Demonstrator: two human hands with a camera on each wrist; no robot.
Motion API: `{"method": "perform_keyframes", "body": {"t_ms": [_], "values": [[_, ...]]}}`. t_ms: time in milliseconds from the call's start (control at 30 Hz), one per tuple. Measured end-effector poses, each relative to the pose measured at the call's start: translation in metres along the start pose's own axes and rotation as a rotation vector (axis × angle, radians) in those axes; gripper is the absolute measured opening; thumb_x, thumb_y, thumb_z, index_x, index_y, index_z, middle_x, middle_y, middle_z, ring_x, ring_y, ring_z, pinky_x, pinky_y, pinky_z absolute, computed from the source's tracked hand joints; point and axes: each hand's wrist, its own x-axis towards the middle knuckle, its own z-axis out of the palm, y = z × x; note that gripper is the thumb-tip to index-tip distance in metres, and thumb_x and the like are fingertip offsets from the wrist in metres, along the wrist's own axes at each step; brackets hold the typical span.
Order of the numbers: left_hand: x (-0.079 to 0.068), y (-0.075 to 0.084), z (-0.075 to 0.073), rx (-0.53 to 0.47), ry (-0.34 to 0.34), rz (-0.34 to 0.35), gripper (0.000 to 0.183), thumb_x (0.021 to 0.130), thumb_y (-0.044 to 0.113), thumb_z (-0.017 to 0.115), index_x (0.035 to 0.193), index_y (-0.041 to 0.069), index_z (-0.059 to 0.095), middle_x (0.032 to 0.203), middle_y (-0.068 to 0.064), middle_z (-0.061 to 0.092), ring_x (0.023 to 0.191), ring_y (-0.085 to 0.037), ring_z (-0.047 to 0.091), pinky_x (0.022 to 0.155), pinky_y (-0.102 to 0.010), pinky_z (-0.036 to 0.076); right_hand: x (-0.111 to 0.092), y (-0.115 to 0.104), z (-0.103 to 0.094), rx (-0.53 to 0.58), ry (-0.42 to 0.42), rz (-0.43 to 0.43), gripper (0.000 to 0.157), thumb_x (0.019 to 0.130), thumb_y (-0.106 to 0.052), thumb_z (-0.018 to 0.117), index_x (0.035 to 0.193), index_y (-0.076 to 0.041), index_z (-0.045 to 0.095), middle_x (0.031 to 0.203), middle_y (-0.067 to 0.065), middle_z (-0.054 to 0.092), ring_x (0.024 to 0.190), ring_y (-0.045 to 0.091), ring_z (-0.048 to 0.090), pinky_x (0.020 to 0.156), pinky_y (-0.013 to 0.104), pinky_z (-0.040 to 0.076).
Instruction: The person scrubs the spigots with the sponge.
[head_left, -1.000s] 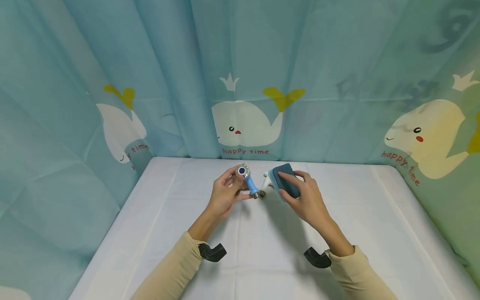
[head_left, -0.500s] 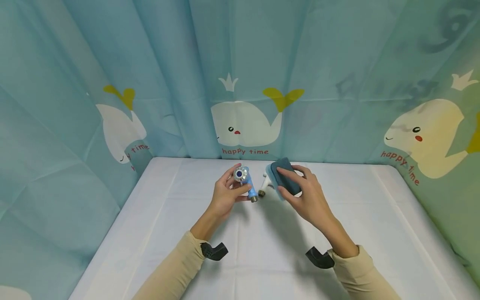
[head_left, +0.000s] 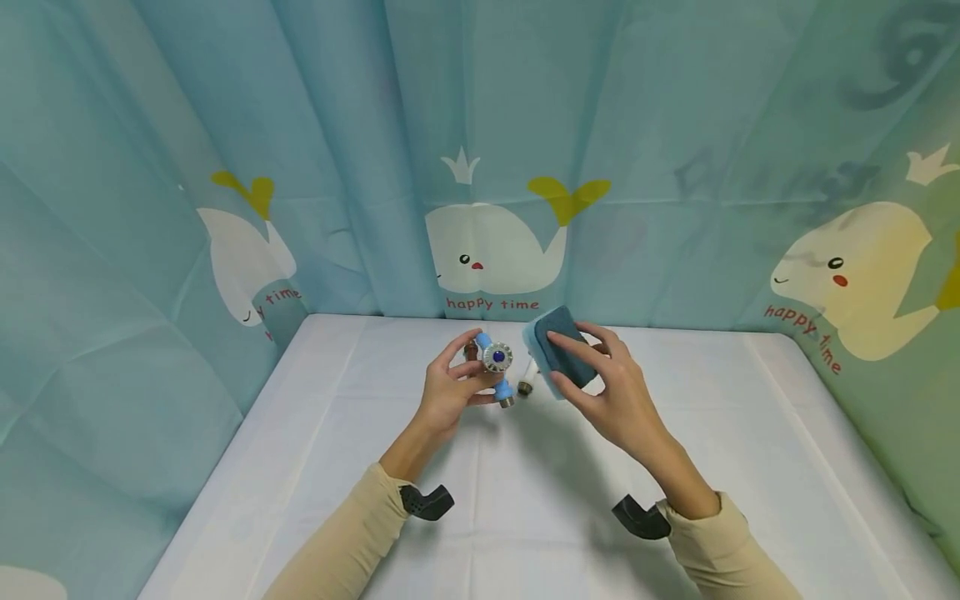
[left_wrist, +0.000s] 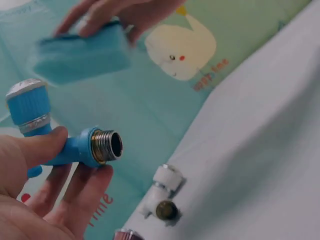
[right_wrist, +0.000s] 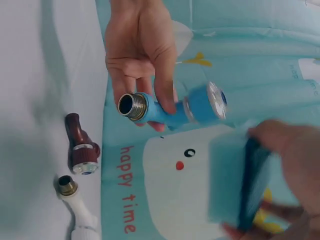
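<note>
Work appears to be partway along: you hold a bright-blue angle valve with a threaded metal end (left_wrist: 75, 149) raised above the white cloth-covered surface (head_left: 480, 492), the thumb and fingers of your left hand (head_left: 446, 388) closed around its body. Your right hand (head_left: 621, 396) pinches a pale-blue block sponge with a dark-teal face (head_left: 573, 365), spread only to its width and apart from the valve. Whether wiping of the blue valve is finished cannot be told; a white valve with a brass-coloured end (right_wrist: 81, 210) and a dark-red valve with a ribbed knob (right_wrist: 84, 154) lie on the surface in neither hand, possibly either done or left. Compared with half a second earlier, you have turned the blue valve, bringing its silver-rimmed knob cap (head_left: 498, 357) farther right; the sponge sits slightly higher, hiding more of the white valve.
</note>
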Motion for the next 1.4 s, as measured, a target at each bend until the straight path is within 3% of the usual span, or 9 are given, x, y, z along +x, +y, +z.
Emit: {"method": "perform_keyframes", "body": {"t_ms": [133,267,433,533,733,1033,1167,1267,1400], "values": [[-0.001,0.001,0.004,0.011,-0.010,0.001,0.068,0.090,-0.006,0.075,0.149,0.019,0.054,0.097,-0.011,0.076,0.082,-0.023,0.075,0.073,-0.055,0.062,0.005,-0.007,0.004,0.002,-0.028,-0.232,0.053,0.085,-0.012,0.085,0.136,-0.019,0.069,0.148,0.024,0.047,0.120,0.039,0.055,0.087,0.051,0.058],[-0.003,0.004,0.009,-0.049,-0.050,-0.037,0.063,0.091,-0.006,0.073,0.148,0.016,0.054,0.107,-0.017,0.076,0.078,-0.023,0.074,0.068,-0.052,0.062,0.013,-0.005,0.005,-0.063,-0.053,-0.350,0.058,0.082,-0.010,0.087,0.136,-0.023,0.069,0.148,0.025,0.047,0.123,0.044,0.051,0.090,0.054,0.055],[-0.004,0.009,0.012,-0.139,-0.056,-0.091,0.066,0.090,-0.006,0.074,0.150,0.012,0.052,0.118,-0.025,0.071,0.075,-0.024,0.072,0.063,-0.046,0.063,0.020,0.005,0.003,-0.069,0.022,-0.333,0.061,0.078,-0.003,0.089,0.133,-0.020,0.070,0.145,0.028,0.049,0.124,0.046,0.050,0.087,0.057,0.054],[-0.005,0.011,0.013,-0.166,-0.070,-0.128,0.066,0.091,-0.006,0.072,0.152,0.011,0.049,0.117,-0.017,0.071,0.076,-0.022,0.071,0.061,-0.040,0.063,0.018,0.007,0.006,-0.029,0.015,-0.325,0.061,0.079,-0.004,0.088,0.134,-0.020,0.070,0.147,0.027,0.047,0.126,0.045,0.050,0.089,0.055,0.054],[-0.006,0.012,0.012,-0.171,-0.057,-0.156,0.066,0.092,-0.008,0.070,0.152,0.012,0.049,0.128,-0.024,0.066,0.077,-0.023,0.071,0.061,-0.038,0.063,0.018,0.015,0.009,0.043,0.045,-0.222,0.057,0.081,-0.006,0.087,0.134,-0.016,0.070,0.144,0.025,0.051,0.110,0.038,0.061,0.079,0.050,0.058],[-0.006,0.015,0.010,0.038,-0.069,-0.065,0.069,0.087,-0.006,0.077,0.148,0.017,0.056,0.112,-0.018,0.075,0.097,-0.027,0.075,0.063,-0.044,0.063,0.020,0.013,-0.003,0.039,-0.026,-0.272,0.055,0.082,-0.005,0.084,0.134,-0.017,0.070,0.143,0.023,0.052,0.107,0.035,0.062,0.071,0.044,0.058],[-0.005,0.016,0.011,0.118,-0.059,-0.033,0.069,0.085,-0.005,0.080,0.146,0.017,0.058,0.108,-0.018,0.076,0.097,-0.028,0.075,0.062,-0.046,0.063,0.020,0.008,-0.007,0.006,-0.094,-0.320,0.054,0.084,-0.008,0.084,0.135,-0.019,0.069,0.144,0.023,0.051,0.115,0.037,0.058,0.072,0.042,0.057],[-0.005,0.016,0.011,0.154,-0.050,-0.041,0.069,0.083,-0.006,0.081,0.144,0.018,0.060,0.107,-0.018,0.076,0.095,-0.028,0.076,0.062,-0.047,0.063,0.022,0.007,-0.010,-0.044,-0.097,-0.296,0.054,0.082,-0.007,0.085,0.133,-0.019,0.071,0.142,0.023,0.052,0.114,0.037,0.056,0.070,0.040,0.056],[-0.005,0.017,0.010,0.190,-0.049,-0.026,0.068,0.083,-0.002,0.083,0.144,0.020,0.061,0.110,-0.016,0.076,0.096,-0.026,0.076,0.064,-0.046,0.063,0.024,0.005,-0.013,-0.004,-0.123,-0.295,0.052,0.084,-0.010,0.084,0.134,-0.020,0.070,0.142,0.022,0.052,0.116,0.036,0.056,0.069,0.037,0.055]]}}
